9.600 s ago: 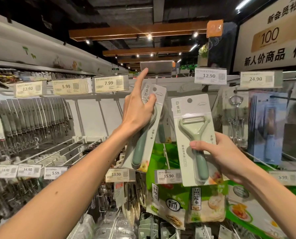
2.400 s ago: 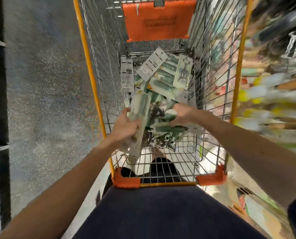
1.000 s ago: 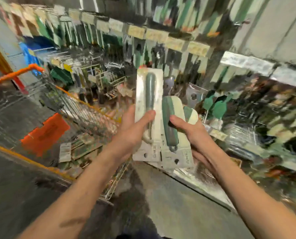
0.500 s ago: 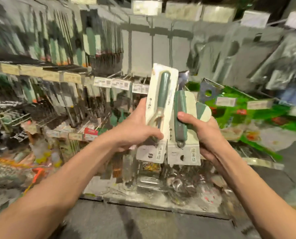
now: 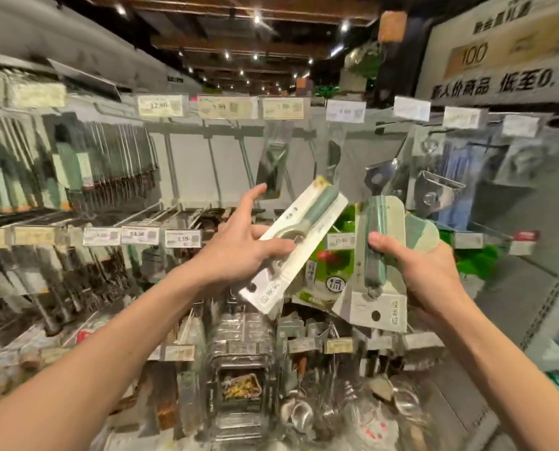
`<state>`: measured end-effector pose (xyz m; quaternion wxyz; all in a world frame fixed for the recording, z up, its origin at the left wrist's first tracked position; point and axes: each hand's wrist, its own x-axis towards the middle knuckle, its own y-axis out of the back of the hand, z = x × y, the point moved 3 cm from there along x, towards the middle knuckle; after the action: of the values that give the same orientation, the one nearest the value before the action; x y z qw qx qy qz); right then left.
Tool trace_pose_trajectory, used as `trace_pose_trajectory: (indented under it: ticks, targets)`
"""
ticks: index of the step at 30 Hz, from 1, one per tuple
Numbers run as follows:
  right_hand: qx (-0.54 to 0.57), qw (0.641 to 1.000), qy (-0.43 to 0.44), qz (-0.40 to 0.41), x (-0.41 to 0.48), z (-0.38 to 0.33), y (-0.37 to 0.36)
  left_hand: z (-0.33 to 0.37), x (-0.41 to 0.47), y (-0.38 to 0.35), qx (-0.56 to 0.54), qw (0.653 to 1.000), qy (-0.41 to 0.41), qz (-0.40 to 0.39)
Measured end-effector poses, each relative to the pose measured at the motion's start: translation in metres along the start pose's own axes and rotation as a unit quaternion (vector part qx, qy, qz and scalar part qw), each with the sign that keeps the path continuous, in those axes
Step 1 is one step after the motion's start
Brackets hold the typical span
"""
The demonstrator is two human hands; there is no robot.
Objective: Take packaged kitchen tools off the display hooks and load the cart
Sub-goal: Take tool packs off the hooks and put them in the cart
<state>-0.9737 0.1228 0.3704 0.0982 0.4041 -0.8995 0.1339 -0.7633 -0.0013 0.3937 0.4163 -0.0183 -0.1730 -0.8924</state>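
Left hand (image 5: 239,252) pinches left pack (image 5: 299,242), thumb across front, forefinger free, card tilted, hang-hole low | right hand (image 5: 415,271) clamps right pack (image 5: 380,288), thumb on handle, hole end down | both packs off the hooks (image 5: 144,214), held apart, likely to avoid tangling | cart not in view; loading pending.

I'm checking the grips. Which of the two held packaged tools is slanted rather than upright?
The white-carded tool in the left hand: it slants, upper end towards the right. The package in the right hand stands nearly upright.
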Motion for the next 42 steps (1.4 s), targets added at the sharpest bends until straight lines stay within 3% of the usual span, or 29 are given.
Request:
trace_pose_trajectory:
  ticks: [4, 10, 14, 22, 27, 30, 34, 42]
  targets:
    - [-0.07, 0.996, 0.046, -0.012, 0.031, -0.005, 0.004, 0.008, 0.04, -0.011, 0.068, 0.998, -0.004, 0.004]
    - [-0.012, 0.999, 0.031, -0.032, 0.084, -0.007, -0.014, 0.022, 0.105, -0.023, 0.006, 0.999, -0.002, -0.051]
    - [-0.01, 0.999, 0.035, -0.024, 0.12, -0.009, -0.013, 0.028, 0.138, -0.018, 0.054, 0.992, -0.045, -0.1]
    - [-0.017, 0.999, 0.051, -0.004, 0.171, -0.002, -0.007, 0.02, 0.199, -0.003, 0.112, 0.985, -0.128, 0.0]
    - [-0.01, 0.999, 0.04, -0.021, 0.189, 0.007, -0.004, 0.01, 0.226, -0.01, -0.055, 0.992, -0.112, 0.021]
    - [0.001, 0.999, 0.039, -0.036, 0.197, 0.013, -0.002, 0.007, 0.24, -0.01, -0.068, 0.985, -0.132, 0.085]
    - [0.033, 0.997, 0.016, -0.065, 0.208, 0.019, 0.004, 0.003, 0.256, -0.026, -0.111, 0.981, -0.119, 0.11]
    - [0.072, 0.99, -0.004, -0.124, 0.23, 0.019, 0.012, 0.017, 0.289, -0.043, -0.037, 0.977, -0.127, 0.166]
